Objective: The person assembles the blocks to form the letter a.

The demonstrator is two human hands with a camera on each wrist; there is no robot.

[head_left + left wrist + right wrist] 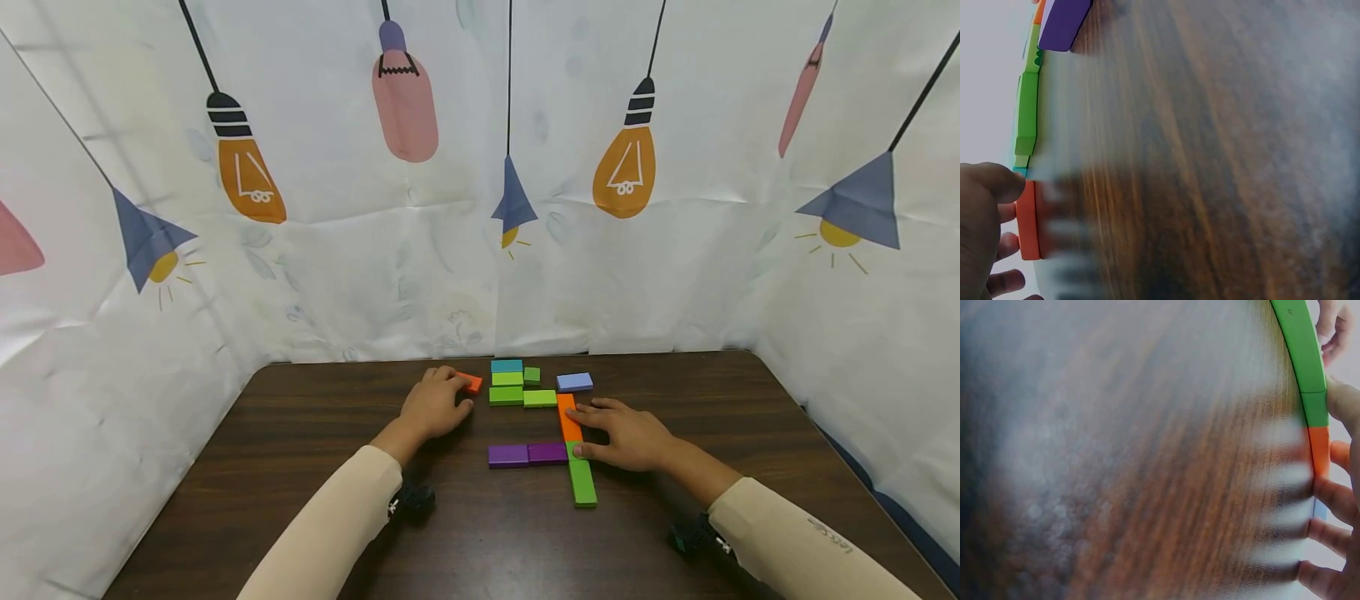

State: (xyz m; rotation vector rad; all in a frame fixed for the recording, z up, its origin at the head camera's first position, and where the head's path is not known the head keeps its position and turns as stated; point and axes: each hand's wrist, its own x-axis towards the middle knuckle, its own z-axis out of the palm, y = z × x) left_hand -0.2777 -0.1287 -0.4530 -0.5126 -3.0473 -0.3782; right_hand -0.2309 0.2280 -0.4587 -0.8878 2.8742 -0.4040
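Observation:
On the dark table, my left hand (438,402) is beside a red-orange block (470,382), its fingertips at the block's left end. In the left wrist view, the thumb (1002,181) overlaps one end of that block and other fingers show behind it. My right hand (626,433) spreads over a line of blocks. Its fingers reach onto an orange block (569,417), and its thumb lies at the upper of two green blocks (582,483) joined end to end. Two purple blocks (508,456) extend left from that line.
Between the hands, at the back, stand several green blocks (507,396) and a teal block (507,366). A light blue block (574,382) lies right of them, near the orange block's top. A patterned white cloth (450,275) hangs behind the table (300,467).

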